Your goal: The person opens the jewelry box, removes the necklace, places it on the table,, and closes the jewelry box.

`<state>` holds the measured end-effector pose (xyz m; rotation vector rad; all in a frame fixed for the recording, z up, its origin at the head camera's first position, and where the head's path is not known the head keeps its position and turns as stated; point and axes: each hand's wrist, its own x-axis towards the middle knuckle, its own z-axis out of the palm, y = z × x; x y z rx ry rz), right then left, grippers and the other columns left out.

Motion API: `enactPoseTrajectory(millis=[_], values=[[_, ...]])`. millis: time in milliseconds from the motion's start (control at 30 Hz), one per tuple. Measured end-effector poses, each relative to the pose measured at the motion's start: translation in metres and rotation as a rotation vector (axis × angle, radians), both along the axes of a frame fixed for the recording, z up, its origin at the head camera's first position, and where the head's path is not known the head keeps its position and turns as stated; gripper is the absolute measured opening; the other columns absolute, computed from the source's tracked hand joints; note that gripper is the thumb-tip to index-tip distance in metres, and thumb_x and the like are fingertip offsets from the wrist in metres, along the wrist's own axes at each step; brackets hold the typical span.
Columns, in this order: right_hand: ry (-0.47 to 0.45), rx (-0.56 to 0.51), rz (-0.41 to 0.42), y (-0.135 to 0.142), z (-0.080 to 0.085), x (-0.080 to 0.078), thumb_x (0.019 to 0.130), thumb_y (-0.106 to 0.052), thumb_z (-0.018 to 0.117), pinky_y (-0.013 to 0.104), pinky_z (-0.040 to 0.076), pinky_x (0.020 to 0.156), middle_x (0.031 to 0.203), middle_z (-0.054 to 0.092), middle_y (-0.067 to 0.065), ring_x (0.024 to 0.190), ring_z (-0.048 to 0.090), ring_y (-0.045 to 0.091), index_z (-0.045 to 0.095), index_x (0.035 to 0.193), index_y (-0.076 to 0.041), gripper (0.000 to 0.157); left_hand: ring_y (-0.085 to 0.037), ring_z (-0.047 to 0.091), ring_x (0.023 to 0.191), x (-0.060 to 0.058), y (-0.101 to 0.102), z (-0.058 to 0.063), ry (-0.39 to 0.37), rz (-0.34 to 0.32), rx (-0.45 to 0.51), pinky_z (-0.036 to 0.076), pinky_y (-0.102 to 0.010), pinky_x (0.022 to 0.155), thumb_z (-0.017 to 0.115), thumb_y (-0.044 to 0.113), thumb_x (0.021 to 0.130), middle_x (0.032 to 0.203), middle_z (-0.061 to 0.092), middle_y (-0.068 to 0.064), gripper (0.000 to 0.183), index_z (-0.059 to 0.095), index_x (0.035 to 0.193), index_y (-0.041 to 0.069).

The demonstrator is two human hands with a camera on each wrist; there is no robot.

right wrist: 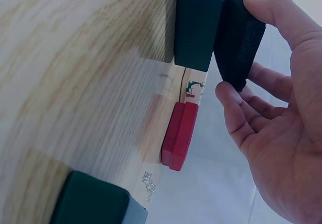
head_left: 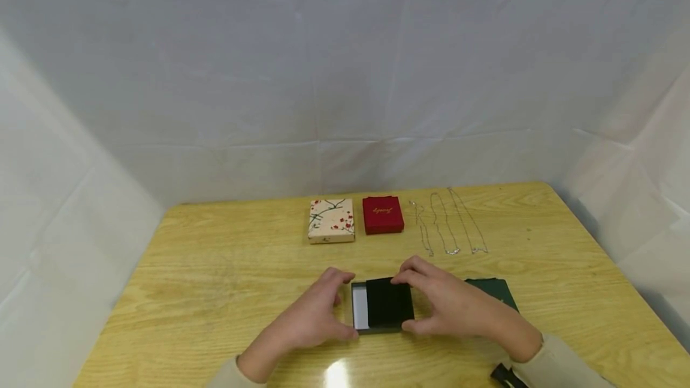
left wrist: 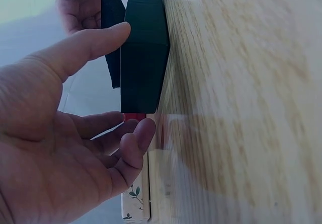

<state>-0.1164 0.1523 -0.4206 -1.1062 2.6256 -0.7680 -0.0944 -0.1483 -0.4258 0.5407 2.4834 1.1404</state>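
Observation:
A black jewelry-box insert pad [head_left: 389,304] is in my right hand [head_left: 447,301], pinched between the thumb and fingers at its near and far edges. In the right wrist view the pad [right wrist: 239,38] stands tilted at the mouth of a dark green box base [right wrist: 197,27]. Part of the box's white inside [head_left: 360,307] shows on the left in the head view. My left hand [head_left: 315,310] spans the left end of the box, thumb at the near corner and index finger at the far one. The left thumb [left wrist: 108,40] overlaps the box's wall in the left wrist view.
A dark green lid [head_left: 493,287] lies to the right, partly behind my right forearm. Farther back are a cream floral box [head_left: 331,220], a red box [head_left: 383,215] and several fine silver chains [head_left: 451,250] laid out on the wooden table [head_left: 226,262].

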Motion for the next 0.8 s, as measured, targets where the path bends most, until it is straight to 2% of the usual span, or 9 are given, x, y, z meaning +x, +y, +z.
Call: enactPoseTrajectory(millis=[800], values=[[-0.020,0.037,0.025,-0.0067,-0.0017,-0.0048,0.089,-0.040,0.086,0.031,0.055,0.093,0.130,0.051,-0.010,0.108,0.056,0.008,0.066,0.139,-0.014,0.060,-0.022,0.054,0.101,-0.0026,0.0022,-0.0049,0.015,-0.011,-0.014,0.051,-0.033,0.081,0.099,0.021,0.071,0.122,0.055,0.000,0.091,0.053,0.148,0.001]])
